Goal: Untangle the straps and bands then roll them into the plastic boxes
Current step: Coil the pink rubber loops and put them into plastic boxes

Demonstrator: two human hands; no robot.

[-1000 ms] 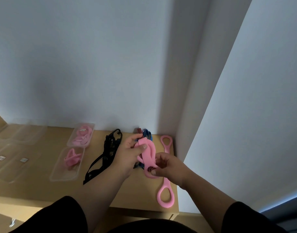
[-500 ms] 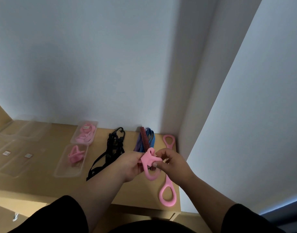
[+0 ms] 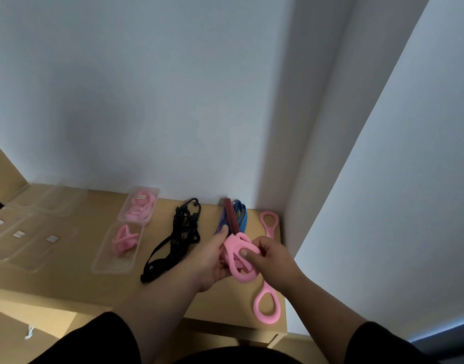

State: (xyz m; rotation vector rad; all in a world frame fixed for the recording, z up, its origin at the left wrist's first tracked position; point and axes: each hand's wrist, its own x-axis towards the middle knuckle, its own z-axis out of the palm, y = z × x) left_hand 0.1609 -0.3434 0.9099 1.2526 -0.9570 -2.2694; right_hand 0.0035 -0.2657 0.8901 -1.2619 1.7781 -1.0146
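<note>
Above the desk's [image 3: 68,285] right end, left hand [image 3: 209,261] and right hand [image 3: 272,258] both grip a folded pink band [image 3: 238,261]; black straps [image 3: 178,243], striped bands [image 3: 232,216], another pink band [image 3: 267,306] and two filled plastic boxes [image 3: 104,261] lie around.

Dim, cool, even light; brightest on the wall panel [image 3: 409,179] at 3 o'clock, with a soft broad shadow on the rear wall [image 3: 120,101] toward 10 o'clock. Wide-angle bowing tilts the vertical wall edges. Clear boxes [image 3: 28,232] at 9 o'clock look soft and smeared; no glare.
</note>
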